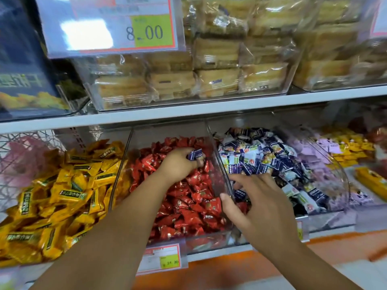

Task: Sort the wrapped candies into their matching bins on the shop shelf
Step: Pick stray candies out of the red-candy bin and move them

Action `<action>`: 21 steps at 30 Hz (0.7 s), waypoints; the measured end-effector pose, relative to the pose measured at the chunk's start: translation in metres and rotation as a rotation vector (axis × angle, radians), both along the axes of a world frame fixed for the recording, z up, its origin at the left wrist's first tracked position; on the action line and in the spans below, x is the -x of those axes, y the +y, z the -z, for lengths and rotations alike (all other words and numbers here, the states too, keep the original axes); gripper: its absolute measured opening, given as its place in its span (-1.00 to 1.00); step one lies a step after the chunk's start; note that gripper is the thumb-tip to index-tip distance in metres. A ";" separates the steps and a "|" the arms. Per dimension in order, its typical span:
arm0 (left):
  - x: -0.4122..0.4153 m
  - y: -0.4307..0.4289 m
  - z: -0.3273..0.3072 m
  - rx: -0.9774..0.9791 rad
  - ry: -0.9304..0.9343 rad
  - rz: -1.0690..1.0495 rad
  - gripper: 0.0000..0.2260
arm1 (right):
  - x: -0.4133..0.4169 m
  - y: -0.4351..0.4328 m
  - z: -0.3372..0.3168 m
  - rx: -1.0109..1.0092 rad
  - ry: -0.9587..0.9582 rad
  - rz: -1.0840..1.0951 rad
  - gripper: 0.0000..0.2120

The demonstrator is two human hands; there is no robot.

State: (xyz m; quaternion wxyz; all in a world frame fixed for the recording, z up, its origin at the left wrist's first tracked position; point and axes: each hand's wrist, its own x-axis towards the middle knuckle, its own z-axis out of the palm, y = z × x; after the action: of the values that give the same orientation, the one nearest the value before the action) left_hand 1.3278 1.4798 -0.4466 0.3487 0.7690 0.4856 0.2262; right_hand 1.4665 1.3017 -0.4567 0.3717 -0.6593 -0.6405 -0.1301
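My left hand (178,164) is curled shut over the red candy bin (209,240), pinching a couple of blue-wrapped candies (195,154) that belong next door in the blue-and-white bin (326,216), just right of the red one. They look nearly weightless, with crinkly, slick foil, so I judge a pinch across the body or a twisted wrapper end holds best; squeezing hard would only crush the wrapper. My right hand (257,203) is spread wide and holds nothing, thumb against the clear divider (222,164) between the two bins, fingers over the blue pile. How many candies my left hand hides I cannot tell; other strays may lie buried under the red candies (188,197), and the wrapper print is too blurred to read.
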 end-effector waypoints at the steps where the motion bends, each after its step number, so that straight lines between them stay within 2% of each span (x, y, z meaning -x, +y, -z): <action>1: 0.003 -0.001 -0.005 0.024 -0.041 0.004 -0.84 | 0.000 0.000 0.000 -0.003 0.002 -0.002 -0.59; 3: 0.008 -0.006 -0.016 0.018 -0.025 0.015 -0.81 | 0.000 0.000 0.000 -0.008 0.003 -0.002 -0.59; 5: 0.013 -0.012 -0.031 -0.045 0.078 0.031 -0.80 | 0.001 0.000 0.001 -0.015 0.007 -0.004 -0.59; 7: 0.019 -0.018 -0.045 -0.002 0.169 0.048 -0.79 | 0.001 -0.001 0.002 -0.030 0.015 0.000 -0.60; 10: 0.017 -0.026 -0.068 -0.004 0.273 0.059 -0.68 | 0.002 -0.001 0.003 -0.049 -0.002 0.007 -0.61; 14: -0.028 -0.031 -0.099 -0.203 0.236 0.162 -0.76 | 0.003 0.000 0.002 -0.075 -0.017 0.013 -0.62; 16: -0.043 -0.027 -0.105 -0.171 0.317 0.251 -0.54 | 0.002 0.000 0.003 -0.067 -0.014 0.015 -0.62; 18: -0.039 -0.019 -0.100 -0.089 0.291 0.235 -0.42 | 0.001 -0.001 0.003 -0.050 -0.005 0.018 -0.61; 20: -0.025 -0.009 -0.085 -0.056 0.161 0.139 -0.50 | 0.001 -0.001 0.004 -0.045 0.000 0.014 -0.61; 21: -0.019 -0.003 -0.074 -0.092 0.156 0.090 -0.58 | 0.001 -0.001 0.004 -0.049 0.001 0.012 -0.61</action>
State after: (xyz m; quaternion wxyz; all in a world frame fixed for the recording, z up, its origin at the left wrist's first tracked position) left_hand 1.3471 1.4765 -0.3724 0.2839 0.8207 0.4653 0.1717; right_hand 1.4655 1.3007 -0.4605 0.3874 -0.6538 -0.6330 -0.1476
